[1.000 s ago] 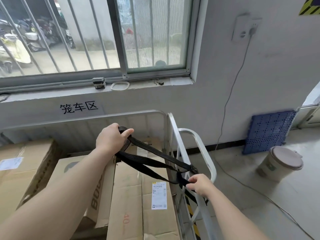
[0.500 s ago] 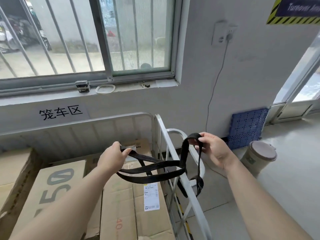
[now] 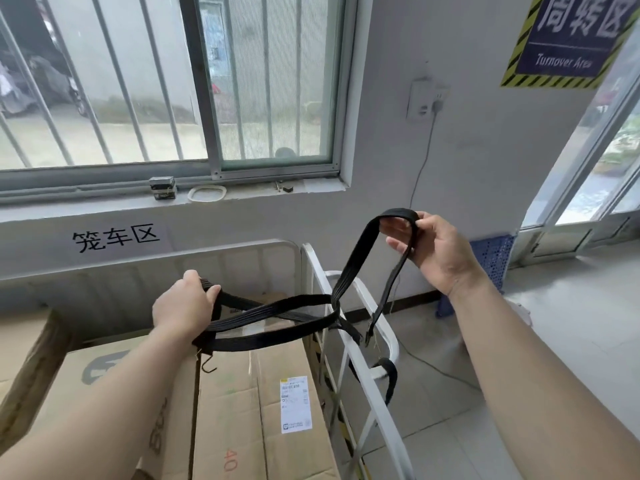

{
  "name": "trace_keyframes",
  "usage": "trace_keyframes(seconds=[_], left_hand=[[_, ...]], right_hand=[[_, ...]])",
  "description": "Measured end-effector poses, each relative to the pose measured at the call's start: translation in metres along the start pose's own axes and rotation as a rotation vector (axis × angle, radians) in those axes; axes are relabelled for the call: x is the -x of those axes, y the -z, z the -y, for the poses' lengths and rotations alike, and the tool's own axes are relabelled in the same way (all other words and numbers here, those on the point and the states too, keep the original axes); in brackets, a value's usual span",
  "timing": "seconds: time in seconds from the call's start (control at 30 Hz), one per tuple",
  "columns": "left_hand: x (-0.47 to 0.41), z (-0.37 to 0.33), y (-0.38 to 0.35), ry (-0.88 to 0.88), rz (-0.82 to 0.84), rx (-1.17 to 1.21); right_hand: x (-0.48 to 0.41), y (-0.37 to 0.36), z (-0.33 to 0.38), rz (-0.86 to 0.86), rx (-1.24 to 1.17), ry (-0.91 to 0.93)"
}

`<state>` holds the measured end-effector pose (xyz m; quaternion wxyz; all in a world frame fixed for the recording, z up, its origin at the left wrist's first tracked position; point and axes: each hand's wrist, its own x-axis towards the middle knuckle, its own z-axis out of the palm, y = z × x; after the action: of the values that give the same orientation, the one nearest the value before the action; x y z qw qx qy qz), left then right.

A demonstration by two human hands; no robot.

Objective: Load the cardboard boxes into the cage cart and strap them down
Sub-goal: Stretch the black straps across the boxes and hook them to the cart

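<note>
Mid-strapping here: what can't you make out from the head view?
Head view:
- Strap lower end: behind the cart rail, attachment hidden.
- Boxes: lower parts cut off by the bottom edge.
- Label print: too small.
- Left hand fingers: hidden behind its own back.

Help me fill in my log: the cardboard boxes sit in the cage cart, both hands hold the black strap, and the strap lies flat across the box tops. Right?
Not quite. In the head view the black strap isn't flat on the cardboard boxes: it hangs in twisted loops between the left hand and right hand. The boxes do sit in the cage cart, and both hands hold the strap.
</note>
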<state>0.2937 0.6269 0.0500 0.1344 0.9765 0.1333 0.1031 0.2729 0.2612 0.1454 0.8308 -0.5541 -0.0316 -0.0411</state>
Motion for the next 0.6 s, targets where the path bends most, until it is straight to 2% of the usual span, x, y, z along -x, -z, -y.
trace_keyframes(seconds=[0.13,0.23,0.4,0.6], left_hand=[[0.007,0.020,0.002,0.032,0.074,-0.086],[0.019,0.033,-0.010,0.059,0.137,-0.037],[0.043,0.046,-0.030,0.087,0.179,0.160],[0.067,0.051,-0.053,0.086,0.286,0.202]], right_hand=[[0.010,-0.018,-0.011,0.081,0.155,-0.066],[0.016,-0.025,-0.024,0.101,0.255,-0.116],[0.023,-0.020,-0.051,0.044,0.408,-0.203],[0.037,0.008,-0.081,-0.024,0.632,-0.298]])
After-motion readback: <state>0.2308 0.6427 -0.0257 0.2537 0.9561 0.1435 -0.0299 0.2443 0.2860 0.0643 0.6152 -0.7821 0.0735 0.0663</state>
